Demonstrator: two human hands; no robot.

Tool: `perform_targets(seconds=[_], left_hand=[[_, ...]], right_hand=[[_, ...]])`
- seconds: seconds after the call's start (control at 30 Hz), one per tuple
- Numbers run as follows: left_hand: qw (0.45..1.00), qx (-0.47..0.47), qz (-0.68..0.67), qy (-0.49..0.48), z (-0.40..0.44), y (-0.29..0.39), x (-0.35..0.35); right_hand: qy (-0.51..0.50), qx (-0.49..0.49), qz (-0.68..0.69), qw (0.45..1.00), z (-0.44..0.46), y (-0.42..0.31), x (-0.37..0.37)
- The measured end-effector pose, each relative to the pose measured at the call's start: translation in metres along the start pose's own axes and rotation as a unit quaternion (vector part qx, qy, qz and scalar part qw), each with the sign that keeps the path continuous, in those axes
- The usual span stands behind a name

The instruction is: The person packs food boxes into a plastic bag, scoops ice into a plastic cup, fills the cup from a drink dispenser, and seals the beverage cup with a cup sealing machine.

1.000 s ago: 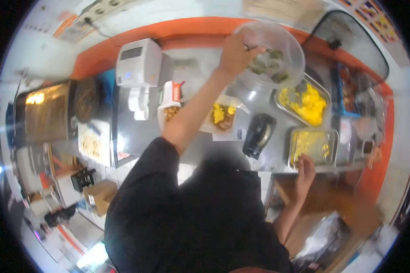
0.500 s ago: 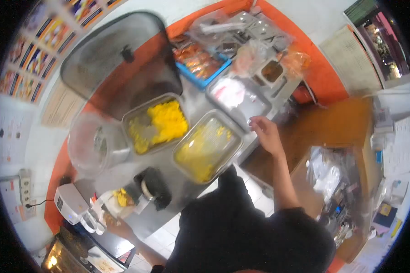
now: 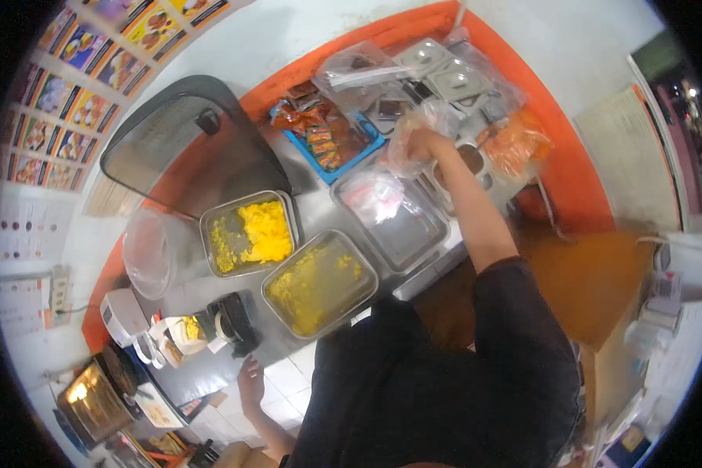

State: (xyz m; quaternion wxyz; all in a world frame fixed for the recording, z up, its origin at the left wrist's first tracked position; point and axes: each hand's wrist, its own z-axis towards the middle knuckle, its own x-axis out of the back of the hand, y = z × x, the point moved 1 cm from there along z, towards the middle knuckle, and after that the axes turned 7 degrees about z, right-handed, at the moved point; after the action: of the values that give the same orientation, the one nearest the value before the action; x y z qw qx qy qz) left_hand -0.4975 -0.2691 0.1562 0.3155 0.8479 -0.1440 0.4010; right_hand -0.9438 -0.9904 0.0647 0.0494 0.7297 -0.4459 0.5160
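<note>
My right hand (image 3: pixel 423 146) reaches to the back of the counter, its curled fingers in a crumpled clear plastic bag (image 3: pixel 404 156); the bag partly hides the fingertips. In front of it sits a metal tray (image 3: pixel 402 246) with clear and white plastic on it. My left hand (image 3: pixel 251 382) hangs off the counter's front edge, fingers loosely apart, holding nothing visible. Nearest to it are a black device (image 3: pixel 236 324) and a small white container (image 3: pixel 181 334) with yellow food. Two metal pans stand mid-counter: one (image 3: pixel 205 234) with heaped yellow food (image 3: pixel 265 232), the other (image 3: pixel 370 292) with yellow scraps.
A blue basket (image 3: pixel 331 175) of packets stands at the back beside a dark mesh cover (image 3: pixel 171 148). Metal lids (image 3: pixel 459 82) and an orange bag (image 3: pixel 519 140) lie at the far right. A clear round tub (image 3: pixel 148 253) and a white appliance (image 3: pixel 125 317) line the left.
My right hand has moved from the counter's front edge back to the plastic bag. My left hand has left the small white container and drawn back toward me. The view has shifted.
</note>
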Motion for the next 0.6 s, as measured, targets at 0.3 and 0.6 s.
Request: perform_targets(seconds=[0.3, 0.6], left_hand=[[0.990, 0.104, 0.077, -0.061, -0.079, -0.010, -0.067], [0.990, 0.120, 0.033, -0.064, -0.065, 0.017, -0.072]], right_hand=[[0.273, -0.098, 0.105, 0.951, -0.016, -0.040, -0.007], [0.119, -0.102, 0.000, 0.988, -0.023, -0.049, 0.009]])
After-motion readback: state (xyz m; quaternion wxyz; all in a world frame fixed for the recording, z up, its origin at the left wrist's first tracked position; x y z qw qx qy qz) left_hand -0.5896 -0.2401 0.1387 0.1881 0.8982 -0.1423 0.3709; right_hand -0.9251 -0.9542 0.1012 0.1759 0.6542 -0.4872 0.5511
